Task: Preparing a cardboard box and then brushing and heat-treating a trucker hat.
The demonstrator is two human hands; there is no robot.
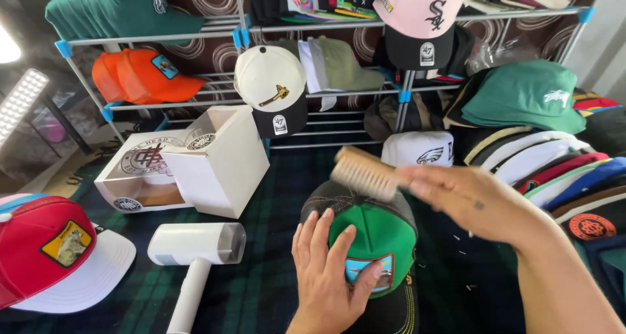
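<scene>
**Cap brushing, in hand**

Cap (372, 233), green front panel with dark mesh back and black brim, lies on the plaid-covered desk (261, 275), brim toward the viewer. Left hand (326, 275) rests flat on the front panel, fingers spread, thumb beside the stitched patch; nothing enclosed, only pressing the cap down. Right hand (473, 200) reaches in from the right, forearm angled across the frame, wrist raised, fingers wrapped round the end of a wooden brush (365, 171). Brush sits over the crown at the mesh, bristles down; blur hides whether they touch.

Progress, as judged: brushing appears under way at the top of the crown; front panel and brim lie under or below the left hand and seem not yet reached. Small specks show on the cloth to the right of the cap.

Nearby: white handheld lint remover (192, 256) to the left, open white box (218, 158) behind it, red cap (55, 249) at far left, rack (313, 93) of caps behind.
</scene>
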